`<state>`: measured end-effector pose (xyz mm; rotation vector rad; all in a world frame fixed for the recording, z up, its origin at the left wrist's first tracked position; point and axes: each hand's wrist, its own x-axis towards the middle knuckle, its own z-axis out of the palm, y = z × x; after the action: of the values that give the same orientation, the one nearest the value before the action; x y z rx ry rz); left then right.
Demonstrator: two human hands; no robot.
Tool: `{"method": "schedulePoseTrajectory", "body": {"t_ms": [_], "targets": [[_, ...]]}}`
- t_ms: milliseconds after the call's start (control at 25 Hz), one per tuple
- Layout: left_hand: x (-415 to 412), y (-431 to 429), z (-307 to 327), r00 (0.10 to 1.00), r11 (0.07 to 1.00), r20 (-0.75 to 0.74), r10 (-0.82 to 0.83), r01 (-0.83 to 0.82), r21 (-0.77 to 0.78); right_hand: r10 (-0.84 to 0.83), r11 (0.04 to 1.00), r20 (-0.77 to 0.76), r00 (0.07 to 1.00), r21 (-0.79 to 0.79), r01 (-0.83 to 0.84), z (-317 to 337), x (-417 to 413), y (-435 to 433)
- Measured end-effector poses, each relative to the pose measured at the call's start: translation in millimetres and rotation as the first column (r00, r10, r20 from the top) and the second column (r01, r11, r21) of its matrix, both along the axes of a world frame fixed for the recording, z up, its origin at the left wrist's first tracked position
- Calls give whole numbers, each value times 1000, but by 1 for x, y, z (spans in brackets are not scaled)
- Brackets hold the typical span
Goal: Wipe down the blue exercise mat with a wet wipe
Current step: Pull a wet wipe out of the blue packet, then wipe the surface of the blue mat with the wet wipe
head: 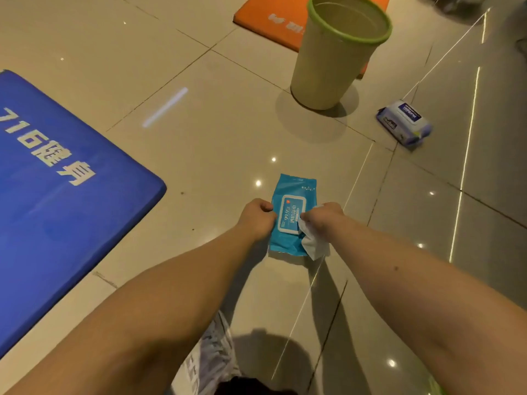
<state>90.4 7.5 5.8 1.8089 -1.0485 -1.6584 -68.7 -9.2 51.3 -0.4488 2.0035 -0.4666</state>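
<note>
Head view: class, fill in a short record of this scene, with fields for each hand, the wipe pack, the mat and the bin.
left hand: holds the left edge of the wipe pack
right hand: grips a white wet wipe at the pack's lid
wipe pack: flat on the tiled floor
blue mat: left of the pack, untouched
bin: upright, beyond the pack

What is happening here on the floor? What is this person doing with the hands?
A person reaches down to a blue wet wipe pack lying on the tiled floor. The left hand holds the pack's left edge, while the right hand grips a white wipe beside the pack's lid. The blue exercise mat lies to the left, and neither hand touches it. A green-rimmed bin stands further back.
</note>
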Motion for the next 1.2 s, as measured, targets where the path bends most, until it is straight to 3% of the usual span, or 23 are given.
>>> {"method": "schedulePoseTrajectory", "body": {"t_ms": [120, 160, 240, 320, 360, 400, 520, 720, 800, 920, 1040, 1200], "targets": [[-38, -8, -4, 997, 996, -49, -66, 68, 51, -326, 945, 117, 938, 43, 323, -6, -29, -6], [-46, -8, -1, 993, 993, -71, -92, 96, 67, -413, 910, 50, 909, 67, 409, -8, -35, -5], [-57, -9, 0, 984, 982, -43, -175, 177, 61, -355, 919, -80, 931, 150, 364, -13, -43, -5], [-54, -9, 5, 976, 976, 21, -215, 214, 44, 12, 991, -278, 961, 133, 27, -13, -49, -7], [-48, -10, 7, 979, 979, 31, -201, 199, 36, 42, 997, -316, 948, 72, -20, -16, -49, -11], [-40, -11, 10, 984, 984, 19, -175, 174, 37, 9, 1000, -288, 958, -7, -11, -12, -42, -13], [-18, -11, 26, 994, 992, -53, -101, 104, 70, 124, 983, -231, 965, -103, -151, 5, -13, -19], [29, 6, 68, 984, 994, -178, -4, 24, 108, 107, 978, 173, 979, -195, -72, 45, 62, -14], [56, 20, 84, 988, 997, -146, 41, -30, 73, 148, 977, 318, 936, -191, -90, 58, 87, -13], [97, 41, 103, 991, 990, 24, 135, -133, -47, 231, 971, 534, 813, -173, -163, 77, 119, -3], [136, 66, 124, 950, 954, 126, 285, -269, -131, 333, 940, 555, 762, -132, -315, 99, 150, 22], [184, 103, 148, 896, 889, 41, 443, -433, -147, 445, 870, 589, 675, -106, -481, 124, 195, 52]]}}
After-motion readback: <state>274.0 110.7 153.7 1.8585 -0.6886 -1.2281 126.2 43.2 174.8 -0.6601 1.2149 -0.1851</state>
